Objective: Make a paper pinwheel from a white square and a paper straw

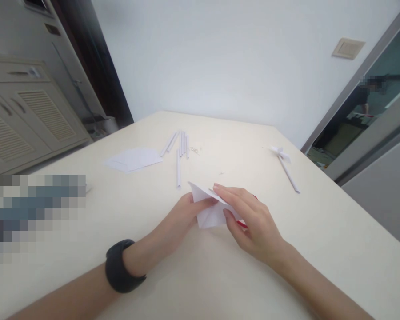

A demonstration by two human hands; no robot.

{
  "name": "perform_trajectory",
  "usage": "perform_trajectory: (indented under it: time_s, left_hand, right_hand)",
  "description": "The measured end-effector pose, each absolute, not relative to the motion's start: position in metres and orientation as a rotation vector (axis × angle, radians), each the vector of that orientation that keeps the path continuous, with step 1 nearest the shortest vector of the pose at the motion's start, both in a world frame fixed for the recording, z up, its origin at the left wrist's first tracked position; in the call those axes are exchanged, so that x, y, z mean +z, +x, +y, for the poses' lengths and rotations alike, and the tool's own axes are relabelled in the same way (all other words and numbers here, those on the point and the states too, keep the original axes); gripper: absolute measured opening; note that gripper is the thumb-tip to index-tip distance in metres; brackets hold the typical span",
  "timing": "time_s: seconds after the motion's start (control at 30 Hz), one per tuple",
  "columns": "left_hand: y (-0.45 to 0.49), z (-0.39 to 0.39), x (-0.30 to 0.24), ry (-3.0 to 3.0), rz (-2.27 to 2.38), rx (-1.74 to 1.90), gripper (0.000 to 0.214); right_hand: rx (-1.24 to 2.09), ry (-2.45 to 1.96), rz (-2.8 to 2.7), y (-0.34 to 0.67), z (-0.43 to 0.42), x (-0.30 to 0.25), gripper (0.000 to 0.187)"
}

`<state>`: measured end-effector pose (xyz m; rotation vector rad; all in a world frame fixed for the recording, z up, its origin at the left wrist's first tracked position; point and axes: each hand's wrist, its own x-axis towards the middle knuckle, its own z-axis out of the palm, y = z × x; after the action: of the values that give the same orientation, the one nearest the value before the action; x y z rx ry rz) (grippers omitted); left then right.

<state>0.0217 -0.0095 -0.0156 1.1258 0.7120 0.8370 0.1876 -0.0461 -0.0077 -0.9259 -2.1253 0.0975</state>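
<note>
A white sheet of paper (213,217), creased and partly folded, is held up just above the table between my two hands. My left hand (183,218) grips its left side, the thumb lying across the inside of the fold. From the right, my right hand (253,218) has the fingers over the upper edge and the thumb below, closed on the paper. A red curved piece (242,224) shows beside the right thumb, with a bit more red behind the knuckles; most of it is hidden, so I cannot tell what it is.
Several rolled white paper tubes (182,144) lie beyond my hands, a single tube (178,169) nearer. Left of them are white paper sheets (131,160). A paper pinwheel on a tube (288,173) lies right. A wall (203,58) borders the table; another person is beyond the doorway.
</note>
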Motion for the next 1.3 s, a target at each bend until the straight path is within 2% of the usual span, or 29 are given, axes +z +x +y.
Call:
perform_trajectory:
  time_s: [0.37,0.63,0.9,1.07,1.2,1.3]
  left_hand:
    - [0.016,-0.004,-0.012,1.033,0.648,0.81,0.027]
    - [0.016,0.0,-0.003,0.833,0.422,0.809,0.037]
    - [0.019,-0.005,-0.003,1.022,0.55,0.867,0.027]
    - [0.017,-0.005,-0.003,1.124,0.652,0.857,0.028]
    - [0.011,0.001,0.0,1.263,0.781,0.672,0.034]
    - [0.009,0.002,0.006,1.393,0.831,0.5,0.038]
  right_hand:
    - [-0.127,-0.996,-2.293,0.194,-0.038,-0.01,0.047]
    - [-0.199,-1.068,-2.346,0.202,-0.034,-0.011,0.046]
    - [-0.235,-1.134,-2.403,0.196,-0.036,-0.011,0.051]
    - [-0.024,-1.116,-2.326,0.192,-0.042,-0.008,0.047]
    - [0.374,-1.226,-2.036,0.196,-0.043,-0.001,0.038]
    - [0.716,-1.326,-1.907,0.201,-0.041,0.004,0.04]
